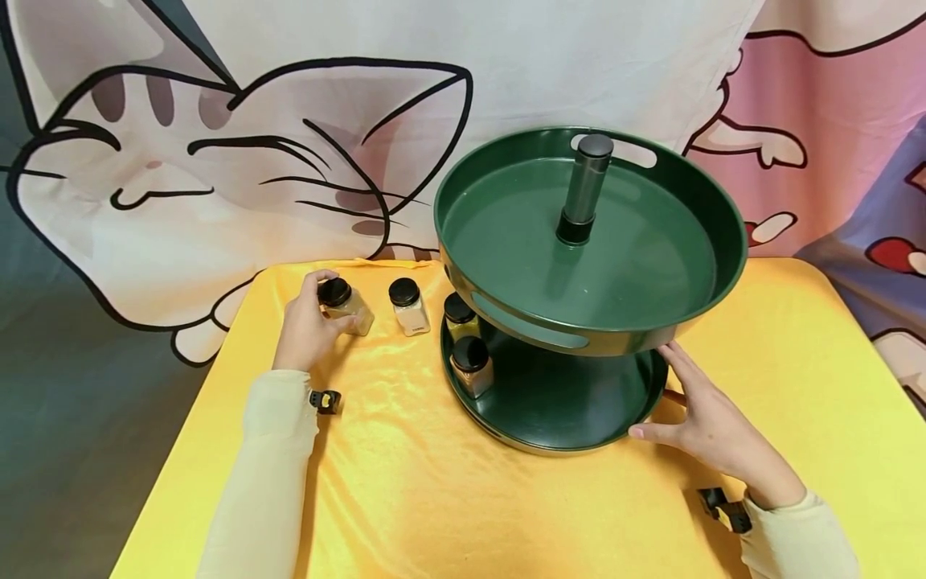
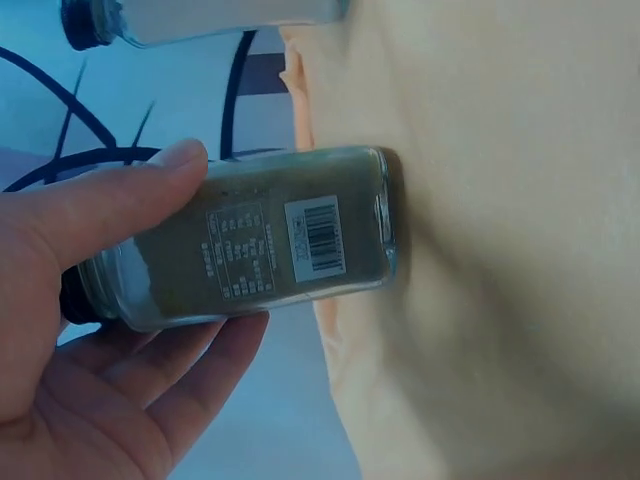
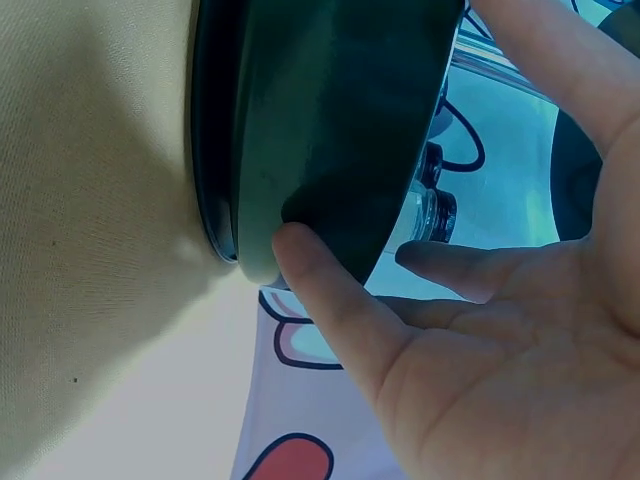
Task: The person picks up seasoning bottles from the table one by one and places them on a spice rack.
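My left hand [image 1: 302, 328] holds a square glass spice jar [image 1: 351, 314] with a black lid and light brown contents. In the left wrist view the thumb and fingers are on either side of this jar, whose barcode label shows, and its base is at the yellow cloth. My right hand [image 1: 716, 422] is at the right side of a green two-tier round rack, fingers spread. In the right wrist view one fingertip [image 3: 296, 240] touches the outer wall of the lower tray [image 3: 340, 130]. Two black-lidded jars, one yellowish [image 1: 461, 322] and one brownish [image 1: 473, 376], stand in the lower tray's left side.
Another jar [image 1: 412, 315] with pale contents stands on the yellow cloth [image 1: 405, 482] between my left hand and the rack. The rack's wide upper tray [image 1: 506, 225], with a central post [image 1: 584, 189], overhangs the lower one. A cartoon-printed curtain [image 1: 579, 64] hangs behind the table.
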The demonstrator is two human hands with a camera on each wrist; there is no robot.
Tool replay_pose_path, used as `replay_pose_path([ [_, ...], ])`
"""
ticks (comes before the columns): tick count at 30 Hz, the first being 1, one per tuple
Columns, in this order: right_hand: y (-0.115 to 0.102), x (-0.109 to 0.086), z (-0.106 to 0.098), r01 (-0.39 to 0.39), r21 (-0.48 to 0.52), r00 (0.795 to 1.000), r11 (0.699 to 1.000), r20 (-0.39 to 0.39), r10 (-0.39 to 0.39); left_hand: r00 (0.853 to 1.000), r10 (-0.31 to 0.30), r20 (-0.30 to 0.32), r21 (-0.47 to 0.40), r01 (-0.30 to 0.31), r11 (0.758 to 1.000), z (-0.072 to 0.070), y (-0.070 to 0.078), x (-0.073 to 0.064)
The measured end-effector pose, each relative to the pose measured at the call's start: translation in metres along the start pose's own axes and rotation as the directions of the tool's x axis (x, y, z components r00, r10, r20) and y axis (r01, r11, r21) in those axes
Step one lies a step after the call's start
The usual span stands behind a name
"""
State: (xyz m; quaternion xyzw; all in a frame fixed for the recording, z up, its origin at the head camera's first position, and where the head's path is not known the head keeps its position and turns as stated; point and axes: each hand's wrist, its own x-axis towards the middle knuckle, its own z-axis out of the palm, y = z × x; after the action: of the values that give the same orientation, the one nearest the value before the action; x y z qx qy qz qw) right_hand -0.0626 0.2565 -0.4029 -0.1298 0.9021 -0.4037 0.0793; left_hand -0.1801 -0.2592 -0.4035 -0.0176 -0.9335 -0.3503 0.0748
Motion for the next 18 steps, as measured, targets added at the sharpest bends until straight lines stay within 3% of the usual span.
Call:
replay_pose_path([
  [7,-0.001,-0.001,0.000,-0.002,-0.006,1.000,1.000,-0.011,0.002,0.996,0.005,-0.094,-0.019,-0.007,1.000,-0.005,0.009,-0.013],
  [18,-0.001,-0.004,-0.002,0.035,-0.001,0.998,0.999,-0.048,-0.035,0.974,0.038,-0.223,-0.053,-0.051,0.997,-0.021,0.029,-0.039],
])
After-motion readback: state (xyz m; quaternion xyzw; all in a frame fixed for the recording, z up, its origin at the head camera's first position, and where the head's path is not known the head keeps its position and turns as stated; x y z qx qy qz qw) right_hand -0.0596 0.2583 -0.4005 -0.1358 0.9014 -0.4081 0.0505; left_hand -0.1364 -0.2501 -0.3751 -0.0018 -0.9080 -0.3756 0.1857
